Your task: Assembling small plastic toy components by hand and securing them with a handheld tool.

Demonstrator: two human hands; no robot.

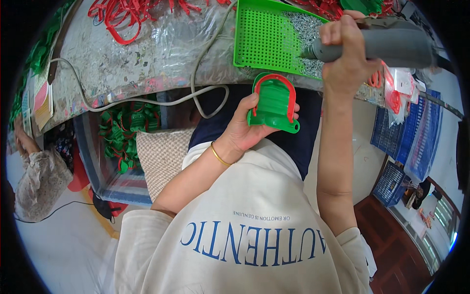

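Note:
My left hand (pixel 241 128) holds a curved green plastic part (pixel 274 100) above my lap, thumb on its near left side. A red plastic band (pixel 292 95) arches around the part's edge. My right hand (pixel 346 59) is wrapped round a grey power screwdriver (pixel 391 47), lying nearly level with its tip toward the left. The tip is over a green perforated basket (pixel 262 39), at the small silver screws (pixel 299 32) heaped on its right side. Whether the tip carries a screw is too small to tell.
Red straps (pixel 125 22) lie along the far edge of the plastic-covered table (pixel 152 54). A grey cable (pixel 132 102) loops over its near edge. On the left, a bin (pixel 103 183) holds several green and red parts. Another person's sleeve (pixel 41 179) shows at far left.

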